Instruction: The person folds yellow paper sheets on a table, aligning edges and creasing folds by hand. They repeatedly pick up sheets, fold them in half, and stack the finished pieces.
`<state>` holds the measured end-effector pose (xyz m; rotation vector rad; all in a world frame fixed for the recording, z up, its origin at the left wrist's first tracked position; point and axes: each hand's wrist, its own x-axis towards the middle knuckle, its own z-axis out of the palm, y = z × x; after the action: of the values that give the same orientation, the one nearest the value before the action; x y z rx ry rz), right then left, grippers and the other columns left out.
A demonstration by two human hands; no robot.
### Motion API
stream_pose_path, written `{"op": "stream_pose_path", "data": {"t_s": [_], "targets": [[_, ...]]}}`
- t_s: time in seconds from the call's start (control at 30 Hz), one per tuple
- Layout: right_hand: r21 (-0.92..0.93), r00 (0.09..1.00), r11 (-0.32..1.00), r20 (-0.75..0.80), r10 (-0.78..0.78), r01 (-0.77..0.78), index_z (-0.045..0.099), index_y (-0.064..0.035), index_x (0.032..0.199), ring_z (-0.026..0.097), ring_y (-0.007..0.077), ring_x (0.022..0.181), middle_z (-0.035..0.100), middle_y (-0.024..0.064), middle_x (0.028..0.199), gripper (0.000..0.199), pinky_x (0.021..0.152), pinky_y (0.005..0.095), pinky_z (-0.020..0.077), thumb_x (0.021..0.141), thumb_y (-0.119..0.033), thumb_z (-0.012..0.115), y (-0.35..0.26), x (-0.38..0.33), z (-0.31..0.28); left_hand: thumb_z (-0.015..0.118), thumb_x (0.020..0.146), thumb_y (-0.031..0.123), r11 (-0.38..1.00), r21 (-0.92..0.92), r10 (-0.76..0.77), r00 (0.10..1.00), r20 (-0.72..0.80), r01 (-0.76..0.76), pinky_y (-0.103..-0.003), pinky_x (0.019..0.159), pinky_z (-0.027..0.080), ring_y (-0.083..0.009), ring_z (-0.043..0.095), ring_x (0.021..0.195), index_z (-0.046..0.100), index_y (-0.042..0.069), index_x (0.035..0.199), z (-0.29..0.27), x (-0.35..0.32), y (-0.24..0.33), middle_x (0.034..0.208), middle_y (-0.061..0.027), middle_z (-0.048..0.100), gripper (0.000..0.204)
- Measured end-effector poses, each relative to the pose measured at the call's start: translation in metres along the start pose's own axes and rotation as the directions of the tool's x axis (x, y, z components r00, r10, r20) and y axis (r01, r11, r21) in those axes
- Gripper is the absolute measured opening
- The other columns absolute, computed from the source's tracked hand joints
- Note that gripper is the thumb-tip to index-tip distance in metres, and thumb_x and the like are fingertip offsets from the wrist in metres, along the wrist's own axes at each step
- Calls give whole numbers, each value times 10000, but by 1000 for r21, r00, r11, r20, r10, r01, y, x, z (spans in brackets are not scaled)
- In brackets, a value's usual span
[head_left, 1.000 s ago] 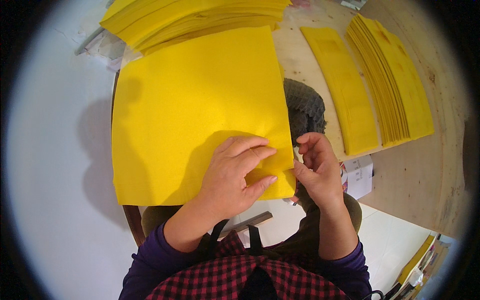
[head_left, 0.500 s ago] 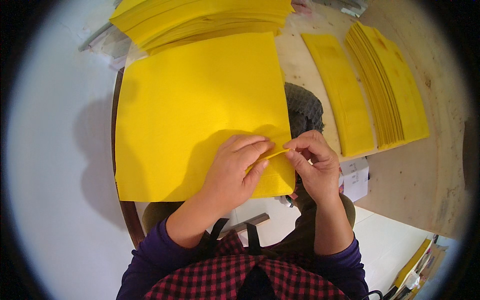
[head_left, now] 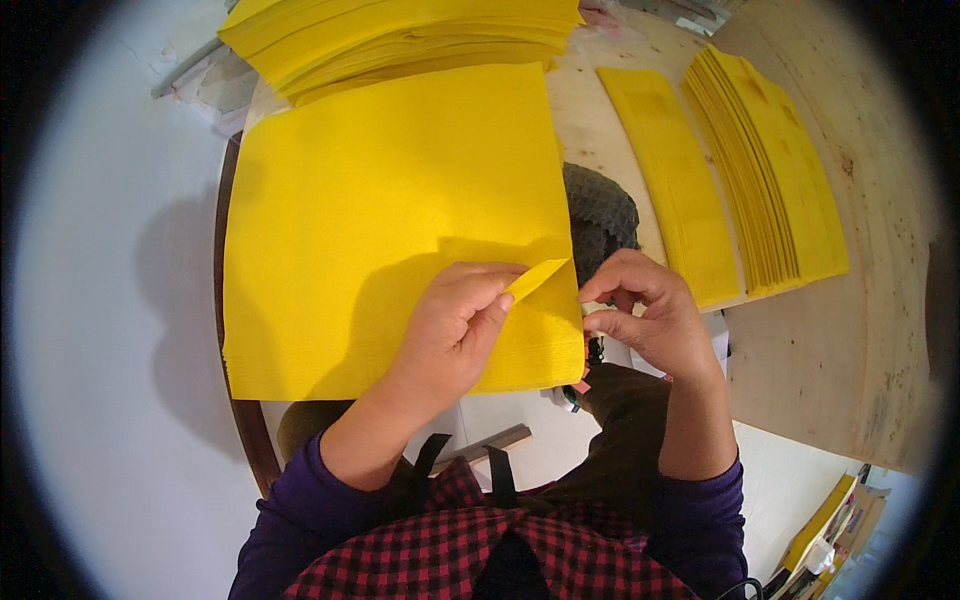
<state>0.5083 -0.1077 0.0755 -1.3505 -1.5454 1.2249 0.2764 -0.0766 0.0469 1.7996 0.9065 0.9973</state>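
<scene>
My left hand (head_left: 455, 318) is closed, pinching a narrow yellow strip (head_left: 536, 280) between thumb and fingers. The strip slants up to the right, and its lower end is hidden in the hand. I cannot tell whether it is a loose piece or a folded-up part of a sheet. Beneath it lies a large square yellow fabric-like sheet (head_left: 390, 180), on what looks like a stack of them. Just past the sheet's right edge is my right hand (head_left: 650, 312), its fingers curled, with a gap between thumb and forefinger and nothing visible in it.
Behind the sheet rises a thick pile of yellow sheets (head_left: 400, 40). To the right, a wooden table (head_left: 830, 350) bears a flat folded yellow piece (head_left: 675, 190) and a fanned row of folded yellow pieces (head_left: 765, 170). A dark grey textured object (head_left: 605, 205) sits between sheet and table.
My right hand has let go of the strip's end and moved slightly right, its fingers parting. My left hand keeps the strip, which now stands up more steeply.
</scene>
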Motion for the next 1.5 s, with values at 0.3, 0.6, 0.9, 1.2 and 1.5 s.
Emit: {"op": "stream_pose_path", "data": {"t_s": [0.3,0.6,0.9,1.2,1.5], "targets": [[17,993,998,99,61,-63,639,-5,853,580,79,732,500,1,859,115,608,206,518,797,32,732,15,13,9,557,909,58,999,-14,-36,999,19,37,-384,806,475,-333,610,918,635,-46,1040,-3,0,1,996,-192,660,184],[39,996,998,67,-51,49,615,-2,841,564,118,704,512,34,816,76,612,247,476,820,5,687,8,20,13,637,856,89,998,70,-1,996,87,-5,-385,902,464,-326,601,1013,648,-23,1068,-7,3,3,1053,-172,660,240],[27,993,993,12,-116,115,586,10,887,579,86,714,503,27,872,80,588,224,525,863,13,662,3,22,16,694,752,13,988,144,-70,993,100,55,-378,961,447,-314,573,1097,645,2,1108,-6,1,10,1161,-156,634,360],[128,988,991,141,-56,38,630,-13,901,561,103,748,539,22,862,126,662,224,462,807,1,712,6,12,-1,604,836,7,992,52,-118,993,12,117,-364,836,497,-323,624,974,660,-8,1049,-5,-1,6,1050,-168,672,220],[74,986,995,157,54,-66,636,-4,837,571,81,747,502,6,864,96,625,199,491,810,15,726,11,16,6,607,847,22,995,65,-72,997,18,71,-366,819,499,-324,624,971,654,-25,1020,-6,-1,3,1054,-180,669,186]]}}
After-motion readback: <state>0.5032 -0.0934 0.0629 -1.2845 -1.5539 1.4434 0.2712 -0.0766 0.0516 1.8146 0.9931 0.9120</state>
